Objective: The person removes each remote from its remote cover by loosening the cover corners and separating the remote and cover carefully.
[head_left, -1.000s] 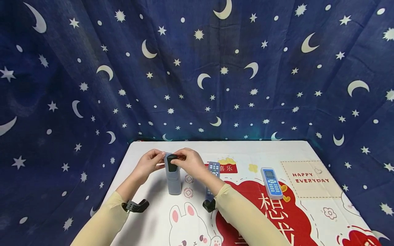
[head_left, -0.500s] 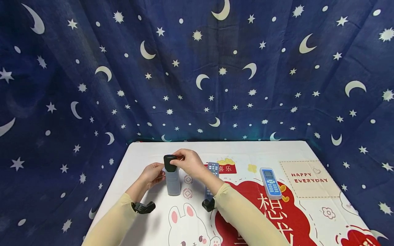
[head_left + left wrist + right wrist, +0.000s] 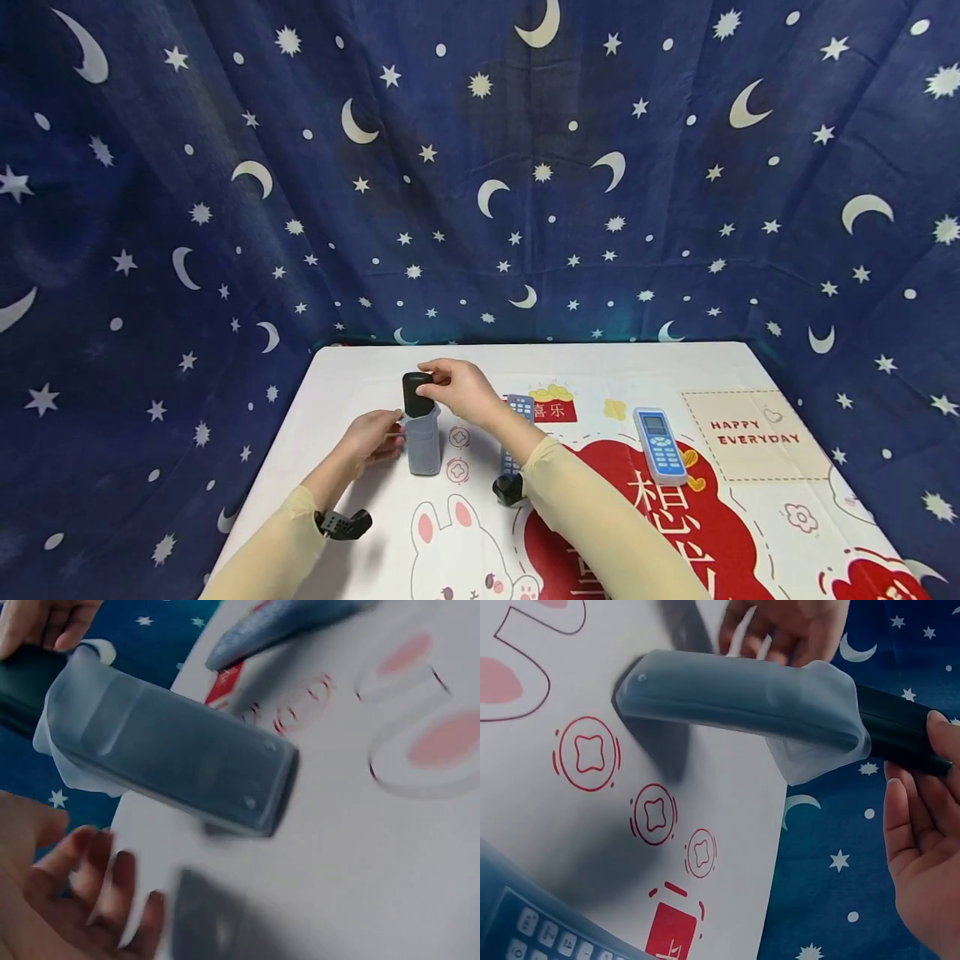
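A black remote control (image 3: 417, 392) sticks out of the top of a translucent grey-blue silicone cover (image 3: 423, 446). The cover stands nearly upright over the left part of the table, its rim flared and folded outward in the right wrist view. My right hand (image 3: 461, 390) pinches the remote's bare end between thumb and fingers. Close by the cover's left side is my left hand (image 3: 375, 437). Its fingers (image 3: 112, 892) are loosely bent in the left wrist view, with a gap between them and the cover.
A remote in a bluish cover (image 3: 521, 408) lies partly under my right forearm. Farther right lies a white-and-blue remote (image 3: 662, 446). The printed white tablecloth (image 3: 360, 375) ends at a dark blue star-patterned curtain (image 3: 480, 208). Black wrist cameras (image 3: 343, 525) hang below both wrists.
My left hand has let go of the cover's upper edge and moved lower. The cover's rim has slipped down, leaving more of the black remote bare. My right hand keeps its pinch.
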A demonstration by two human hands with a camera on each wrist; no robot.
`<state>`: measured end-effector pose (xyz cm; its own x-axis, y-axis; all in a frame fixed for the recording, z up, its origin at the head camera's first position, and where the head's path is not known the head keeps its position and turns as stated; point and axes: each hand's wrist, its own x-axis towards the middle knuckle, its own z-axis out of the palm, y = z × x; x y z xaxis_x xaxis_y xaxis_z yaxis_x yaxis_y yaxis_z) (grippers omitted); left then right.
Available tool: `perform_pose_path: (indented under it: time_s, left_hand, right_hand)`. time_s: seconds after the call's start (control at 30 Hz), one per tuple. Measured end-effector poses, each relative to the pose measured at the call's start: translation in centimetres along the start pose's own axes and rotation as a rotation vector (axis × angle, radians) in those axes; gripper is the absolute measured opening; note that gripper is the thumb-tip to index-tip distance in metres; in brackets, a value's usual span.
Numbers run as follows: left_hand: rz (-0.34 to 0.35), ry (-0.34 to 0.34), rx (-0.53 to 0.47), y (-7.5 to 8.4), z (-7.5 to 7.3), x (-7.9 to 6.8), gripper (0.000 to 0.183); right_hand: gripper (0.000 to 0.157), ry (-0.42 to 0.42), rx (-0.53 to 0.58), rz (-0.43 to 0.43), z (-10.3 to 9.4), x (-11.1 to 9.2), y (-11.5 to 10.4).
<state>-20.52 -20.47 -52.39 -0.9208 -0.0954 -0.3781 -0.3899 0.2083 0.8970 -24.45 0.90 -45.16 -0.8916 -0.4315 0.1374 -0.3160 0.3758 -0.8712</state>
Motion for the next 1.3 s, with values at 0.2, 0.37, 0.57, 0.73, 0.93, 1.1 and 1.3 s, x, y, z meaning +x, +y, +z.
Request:
perform_pose_path:
  time_s: [0.2,0.37,0.57,0.73,0.93,1.1,1.3]
  left_hand:
    - [0.352,0.223,0.254,0.3,-0.4,-1.4,0.029]
    - [0.673,0.355,0.407,0.1,0.1,-2.3,0.015]
    - [1.001,0.395,0.609,0.0,1.4,-2.6,0.018]
    - [1.16,0.381,0.722,0.4,2.6,-2.2,0.018]
    - [1.195,0.413,0.778,0.8,3.5,-1.7,0.018]
    - [1.188,0.442,0.82,1.0,3.9,-1.7,0.016]
    - [1.213,0.407,0.884,0.3,4.2,-1.9,0.014]
  right_hand:
    - [0.029,0.031,-0.049,0.033,-0.2,0.6,0.0]
    - [0.028,0.09,-0.08,0.092,-0.2,0.9,0.0]
    - [0.032,0.146,-0.15,0.126,-0.2,1.0,0.1]
    - [0.03,0.17,-0.208,0.125,0.1,1.3,0.0]
    - [0.026,0.184,-0.233,0.131,0.5,1.5,-0.4]
    - [0.027,0.189,-0.227,0.142,0.6,1.5,-0.5]
    - [0.027,0.186,-0.231,0.129,0.7,1.4,-0.4]
